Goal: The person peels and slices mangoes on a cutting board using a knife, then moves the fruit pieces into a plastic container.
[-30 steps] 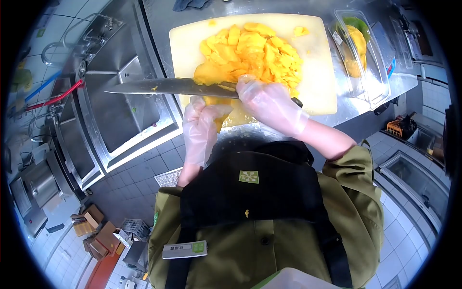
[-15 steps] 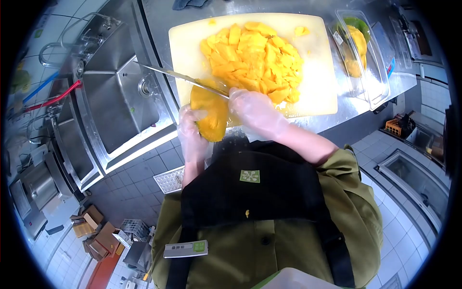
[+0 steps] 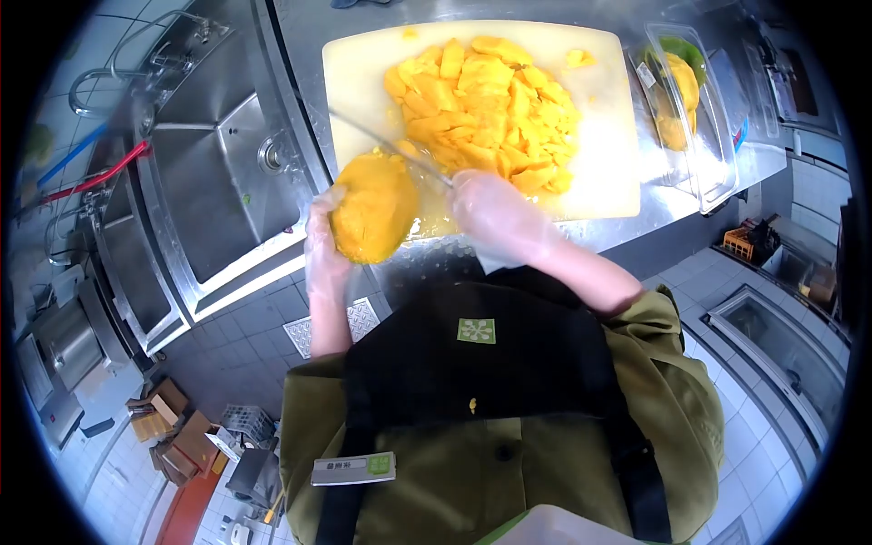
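Note:
My gloved left hand (image 3: 325, 238) is closed around a large peeled mango (image 3: 374, 207) and holds it at the front left corner of the white cutting board (image 3: 604, 182). A long knife (image 3: 392, 146) is gripped in my gloved right hand (image 3: 495, 209). Its blade points up and left, beyond the mango's top, and is blurred by motion. Cut mango pieces (image 3: 490, 109) lie heaped on the board, just past my right hand. One small piece (image 3: 579, 59) sits apart from the heap, near the board's far right.
Left of the counter is a steel sink (image 3: 222, 204) with taps behind it. A clear plastic container (image 3: 718, 168) on the right holds more yellow fruit (image 3: 677, 95) and something green. Cardboard boxes (image 3: 186, 436) stand on the floor at lower left.
My left hand has moved left with the mango, turning its broad yellow face into view. The knife has come off the mango, and my right hand has shifted slightly right.

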Tool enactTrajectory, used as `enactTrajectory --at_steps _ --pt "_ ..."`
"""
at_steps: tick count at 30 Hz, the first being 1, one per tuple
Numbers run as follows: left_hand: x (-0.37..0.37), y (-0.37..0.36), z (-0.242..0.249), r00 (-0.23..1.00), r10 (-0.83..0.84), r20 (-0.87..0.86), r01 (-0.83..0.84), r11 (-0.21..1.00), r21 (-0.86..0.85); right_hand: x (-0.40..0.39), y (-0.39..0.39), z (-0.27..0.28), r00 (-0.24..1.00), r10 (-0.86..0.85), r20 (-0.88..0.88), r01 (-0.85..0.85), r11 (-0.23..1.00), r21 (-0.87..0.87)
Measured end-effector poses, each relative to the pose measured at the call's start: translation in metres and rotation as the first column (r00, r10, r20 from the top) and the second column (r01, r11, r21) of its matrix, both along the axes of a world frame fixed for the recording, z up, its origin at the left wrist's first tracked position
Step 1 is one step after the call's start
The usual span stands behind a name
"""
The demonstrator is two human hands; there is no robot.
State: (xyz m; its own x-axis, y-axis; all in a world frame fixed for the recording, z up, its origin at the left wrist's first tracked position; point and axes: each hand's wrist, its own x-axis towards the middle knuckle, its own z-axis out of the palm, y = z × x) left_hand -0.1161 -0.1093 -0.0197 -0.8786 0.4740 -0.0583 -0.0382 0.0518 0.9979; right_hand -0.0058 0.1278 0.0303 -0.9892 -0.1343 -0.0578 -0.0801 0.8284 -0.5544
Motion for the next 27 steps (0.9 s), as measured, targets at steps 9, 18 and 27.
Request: enactTrajectory --at_steps 9,18,27 --pt "-0.016 0.026 0.030 0.715 -0.010 0.699 -0.049 0.997 0.066 0.005 -0.035 -0.006 0.995 -0.099 0.021 0.100 0.994 -0.044" --pt "0.000 0.010 0.007 0.979 -0.071 0.193 0.069 0.997 0.018 -0.005 -0.011 -0.027 0.984 -0.140 0.111 0.131 0.987 0.090" --pt "-0.022 0.007 -0.037 0.814 -0.038 0.579 -0.134 0.958 0.252 -0.002 -0.007 0.015 0.996 -0.085 0.036 0.084 0.996 0.015"
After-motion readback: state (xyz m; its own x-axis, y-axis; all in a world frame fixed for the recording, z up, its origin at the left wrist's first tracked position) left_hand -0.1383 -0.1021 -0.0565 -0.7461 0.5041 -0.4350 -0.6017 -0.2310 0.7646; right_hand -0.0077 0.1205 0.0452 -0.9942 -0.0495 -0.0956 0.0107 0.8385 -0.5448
